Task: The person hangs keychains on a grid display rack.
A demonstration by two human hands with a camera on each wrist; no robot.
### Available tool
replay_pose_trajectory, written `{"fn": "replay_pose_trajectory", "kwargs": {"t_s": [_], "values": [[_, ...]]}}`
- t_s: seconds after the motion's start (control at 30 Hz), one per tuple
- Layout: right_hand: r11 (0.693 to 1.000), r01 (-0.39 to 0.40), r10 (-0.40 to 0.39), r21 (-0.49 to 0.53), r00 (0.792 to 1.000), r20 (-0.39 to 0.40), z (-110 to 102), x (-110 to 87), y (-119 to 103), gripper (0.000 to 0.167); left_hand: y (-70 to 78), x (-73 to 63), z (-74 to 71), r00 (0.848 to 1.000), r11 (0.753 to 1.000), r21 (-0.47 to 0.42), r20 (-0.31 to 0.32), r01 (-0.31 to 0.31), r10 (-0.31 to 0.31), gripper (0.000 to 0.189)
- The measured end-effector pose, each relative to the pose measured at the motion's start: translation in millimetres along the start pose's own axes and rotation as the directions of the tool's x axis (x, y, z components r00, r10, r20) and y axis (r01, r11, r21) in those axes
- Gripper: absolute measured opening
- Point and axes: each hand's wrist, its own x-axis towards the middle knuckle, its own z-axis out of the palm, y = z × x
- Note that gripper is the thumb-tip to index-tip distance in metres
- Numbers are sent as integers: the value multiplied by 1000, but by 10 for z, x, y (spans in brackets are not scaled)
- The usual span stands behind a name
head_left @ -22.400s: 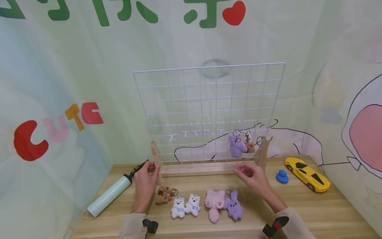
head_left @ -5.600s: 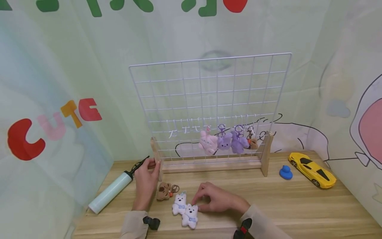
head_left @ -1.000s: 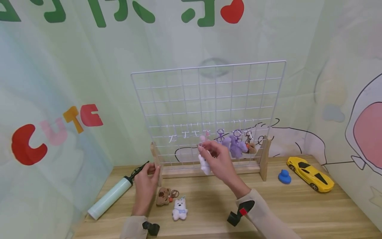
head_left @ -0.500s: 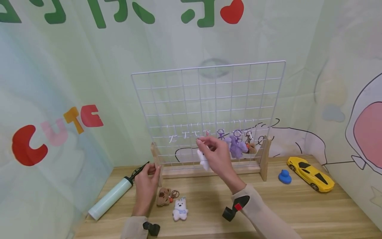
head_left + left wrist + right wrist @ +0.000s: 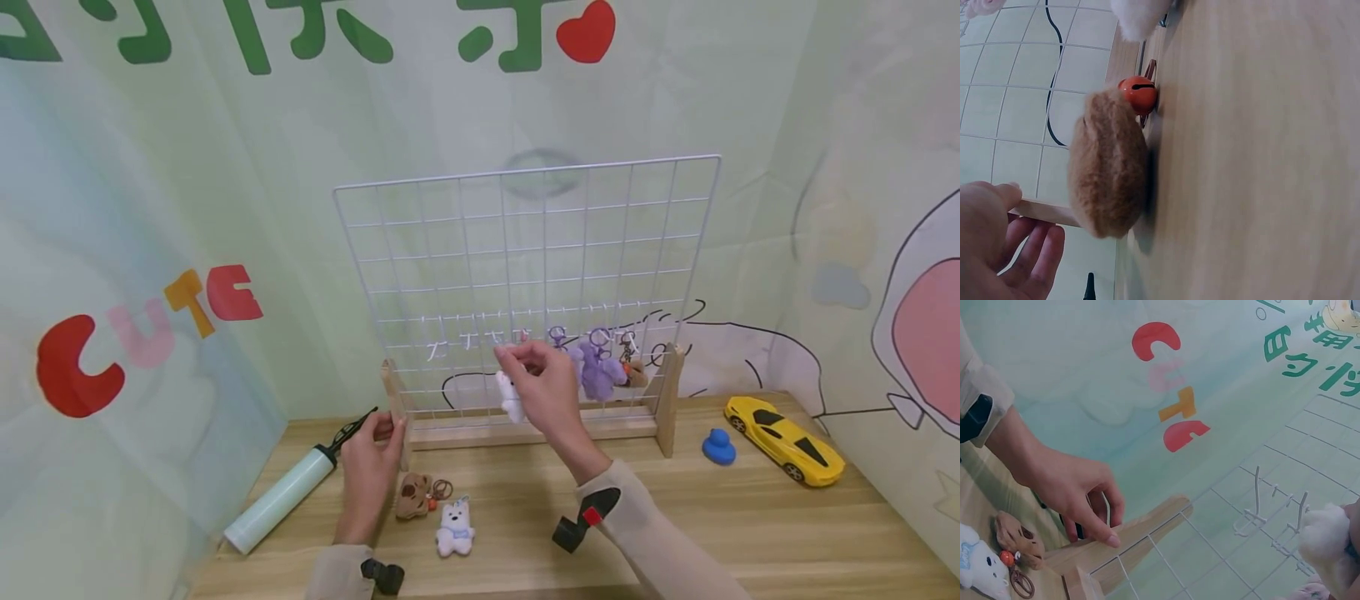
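Note:
My right hand [image 5: 551,392] pinches a white plush bear keychain [image 5: 510,398] in front of the wire grid rack [image 5: 543,247]; its fingertips overlap a white hook [image 5: 494,337]. In the right wrist view the held white plush [image 5: 1325,540] shows at the right edge, near the hooks. My left hand [image 5: 370,457] grips the rack's left wooden upright [image 5: 390,387], thumb on one side and fingers on the other in the left wrist view. Below it lie a brown plush keychain [image 5: 412,496] with an orange bell [image 5: 1140,95] and another white bear keychain [image 5: 455,528].
On the rack's right side hang purple plush keychains [image 5: 597,371] and a brown one [image 5: 637,372]; a pink one is mostly hidden by my right hand. A pale green pump [image 5: 281,498] lies at left. A blue duck [image 5: 718,448] and yellow toy car [image 5: 783,440] stand at right.
Since the oldest frame, a pink and a purple keychain have gone from the table onto the rack. My right hand has lifted one white bear to the hooks. The left hand stays on the upright.

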Motion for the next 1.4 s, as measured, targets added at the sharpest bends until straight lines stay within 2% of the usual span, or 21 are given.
{"fn": "replay_pose_trajectory", "kwargs": {"t_s": [0.17,0.3,0.4,0.5,0.63,0.77,0.97,1.1,1.4], "values": [[998,0,1,-64,1000,11,7,16,13,18,6,-10,-3,1000,1000,-3,-6,-3,3,22],[986,51,-46,-156,998,31,26,49,21,15,8,-9,-5,1000,1000,2,-14,-7,7,23],[963,117,-109,-244,993,46,44,73,22,13,5,-4,-3,1000,1000,3,-16,-10,10,23],[925,178,-165,-337,984,65,65,89,23,12,3,-5,-5,1000,1000,3,-16,-9,9,23],[892,209,-194,-402,978,79,86,107,32,10,7,-10,-6,1000,1000,1,-7,-2,2,23],[890,220,-205,-400,975,80,99,117,44,10,10,-11,-3,1000,1000,1,-2,3,-3,22],[931,216,-193,-294,976,104,120,105,71,9,8,-12,1,1000,1000,1,-1,3,-3,22],[934,234,-212,-269,971,111,115,66,105,12,0,-17,11,1000,1000,0,2,6,-6,23],[946,236,-217,-221,970,105,80,-276,195,8,8,-8,16,1000,1000,-6,-23,-2,2,21]]}}
